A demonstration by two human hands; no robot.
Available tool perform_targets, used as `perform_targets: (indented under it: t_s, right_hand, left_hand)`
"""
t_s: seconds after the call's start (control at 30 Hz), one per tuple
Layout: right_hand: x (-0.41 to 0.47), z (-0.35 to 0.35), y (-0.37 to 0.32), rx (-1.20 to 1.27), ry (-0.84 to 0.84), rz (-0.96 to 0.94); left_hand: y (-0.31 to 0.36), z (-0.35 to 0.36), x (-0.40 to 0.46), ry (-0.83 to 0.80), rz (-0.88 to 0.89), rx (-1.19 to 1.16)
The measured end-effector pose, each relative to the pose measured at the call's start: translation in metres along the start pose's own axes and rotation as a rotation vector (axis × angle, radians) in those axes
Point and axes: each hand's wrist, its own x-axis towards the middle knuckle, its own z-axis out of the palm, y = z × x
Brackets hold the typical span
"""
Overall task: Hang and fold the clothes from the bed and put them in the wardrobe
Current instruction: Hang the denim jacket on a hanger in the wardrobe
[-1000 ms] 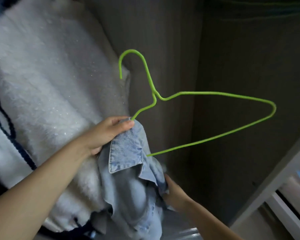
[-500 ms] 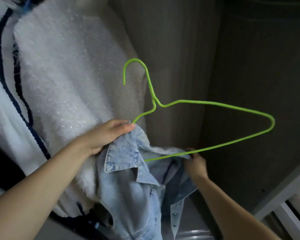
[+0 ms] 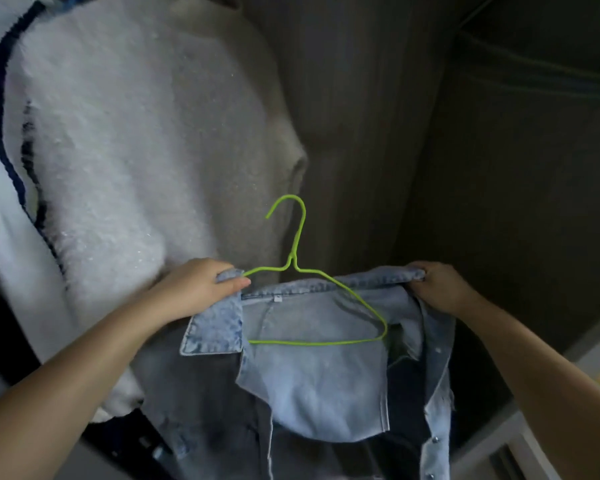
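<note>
A light blue denim shirt (image 3: 312, 386) hangs spread between my hands inside the wardrobe. A thin green wire hanger (image 3: 300, 237) sits inside its neck, hook pointing up and to the left. My left hand (image 3: 198, 289) grips the left side of the collar together with the hanger's left arm. My right hand (image 3: 437, 285) grips the right end of the collar. The hanger's right shoulder lies against the inside of the shirt's back. The hook is free and not on any rail.
A fluffy white sweater (image 3: 118, 150) with dark blue trim hangs at the left, close to the shirt. The dark wardrobe back wall (image 3: 499, 168) fills the right. The pale wardrobe frame (image 3: 596, 358) runs along the lower right.
The shirt went from a bunched bundle to spread wide. My right hand rose from below to the collar's right end. The hanger's right arm is now inside the shirt.
</note>
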Motion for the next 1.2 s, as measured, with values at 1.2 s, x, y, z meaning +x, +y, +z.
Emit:
perform_targets:
  t_s: [1.2]
  right_hand:
    - [-0.029, -0.15, -0.149, -0.002, 0.369, -0.273]
  left_hand:
    - [0.118, -0.025, 0.128, 0.448, 0.19, -0.412]
